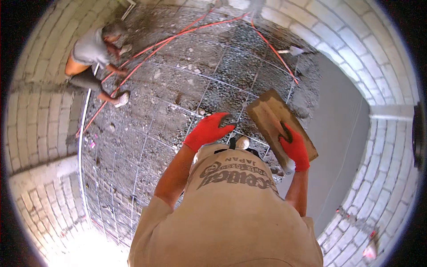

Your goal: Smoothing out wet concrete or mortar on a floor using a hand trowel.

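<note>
My right hand (294, 150), in a red glove with dark palm, grips a long brown wooden float (266, 109) smeared with mortar. The float is tilted over the border between the gravel floor and a smooth grey band of wet-looking concrete (336, 120). Part of its handle is hidden under the glove. My left hand (211, 131), gloved the same way, hangs in front of my body with thumb and fingers apart and nothing in it. Below it lies gravel (178, 120) crossed by a grid of thin steel bars.
A co-worker (91, 49) crouches at the upper left, hands near orange-red hoses (155, 44) that run over the gravel. A shovel or trowel-like tool (293, 50) lies at the far right. Block walls (42, 120) enclose the floor, and a white pipe (82, 147) runs along the left.
</note>
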A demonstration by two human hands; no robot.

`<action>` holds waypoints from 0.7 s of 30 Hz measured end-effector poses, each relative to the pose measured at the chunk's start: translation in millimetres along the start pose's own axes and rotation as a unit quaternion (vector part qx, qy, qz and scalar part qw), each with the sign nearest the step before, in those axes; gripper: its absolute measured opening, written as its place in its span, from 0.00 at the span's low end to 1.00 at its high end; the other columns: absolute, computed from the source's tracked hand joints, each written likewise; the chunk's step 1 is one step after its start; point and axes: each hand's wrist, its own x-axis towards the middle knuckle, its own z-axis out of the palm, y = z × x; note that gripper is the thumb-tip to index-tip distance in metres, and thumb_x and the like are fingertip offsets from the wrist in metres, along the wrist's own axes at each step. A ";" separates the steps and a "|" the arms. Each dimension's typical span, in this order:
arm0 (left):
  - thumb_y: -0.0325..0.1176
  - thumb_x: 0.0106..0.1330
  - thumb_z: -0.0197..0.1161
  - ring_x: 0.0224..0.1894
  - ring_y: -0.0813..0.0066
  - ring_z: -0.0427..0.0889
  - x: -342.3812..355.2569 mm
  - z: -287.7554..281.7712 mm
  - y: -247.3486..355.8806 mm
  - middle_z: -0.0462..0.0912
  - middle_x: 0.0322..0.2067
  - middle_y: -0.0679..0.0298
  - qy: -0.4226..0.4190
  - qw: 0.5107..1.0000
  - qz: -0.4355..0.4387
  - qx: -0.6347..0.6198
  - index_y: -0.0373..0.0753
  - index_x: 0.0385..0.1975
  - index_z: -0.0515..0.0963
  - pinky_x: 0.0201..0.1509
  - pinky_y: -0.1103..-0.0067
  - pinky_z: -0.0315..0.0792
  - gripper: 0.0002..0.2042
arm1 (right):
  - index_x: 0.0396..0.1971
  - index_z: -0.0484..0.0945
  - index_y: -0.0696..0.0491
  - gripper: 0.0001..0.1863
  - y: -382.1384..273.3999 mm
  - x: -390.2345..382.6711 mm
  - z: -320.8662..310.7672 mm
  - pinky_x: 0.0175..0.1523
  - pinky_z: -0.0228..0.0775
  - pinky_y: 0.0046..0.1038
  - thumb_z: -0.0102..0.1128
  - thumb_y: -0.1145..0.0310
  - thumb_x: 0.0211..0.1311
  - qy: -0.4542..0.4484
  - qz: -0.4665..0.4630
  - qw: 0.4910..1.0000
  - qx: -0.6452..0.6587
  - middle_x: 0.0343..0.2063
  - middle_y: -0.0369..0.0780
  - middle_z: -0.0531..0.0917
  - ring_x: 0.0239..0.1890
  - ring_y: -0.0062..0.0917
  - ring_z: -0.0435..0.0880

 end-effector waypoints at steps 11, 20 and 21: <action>0.55 0.65 0.61 0.62 0.54 0.74 -24.6 -0.6 -2.4 0.76 0.59 0.49 0.048 0.998 -0.035 -0.005 0.37 0.62 0.71 0.65 0.67 0.68 0.32 | 0.63 0.71 0.56 0.30 -1.0 29.3 -0.5 0.62 0.69 0.34 0.63 0.70 0.59 -0.056 -0.034 0.998 -0.020 0.55 0.51 0.80 0.59 0.39 0.79; 0.54 0.65 0.63 0.56 0.53 0.79 -36.2 -3.0 -11.8 0.80 0.55 0.50 0.091 0.996 -0.019 -0.010 0.38 0.62 0.71 0.61 0.66 0.73 0.32 | 0.64 0.71 0.54 0.30 -10.5 45.5 3.0 0.52 0.73 0.32 0.63 0.69 0.59 -0.087 -0.020 0.996 -0.020 0.45 0.53 0.85 0.45 0.31 0.85; 0.55 0.65 0.62 0.57 0.53 0.79 -36.9 -5.2 -10.2 0.79 0.55 0.50 0.085 0.996 -0.029 -0.009 0.38 0.62 0.71 0.61 0.66 0.72 0.32 | 0.64 0.71 0.54 0.30 -10.4 45.5 4.3 0.52 0.73 0.32 0.63 0.69 0.59 -0.088 -0.020 0.996 -0.021 0.45 0.53 0.85 0.45 0.31 0.85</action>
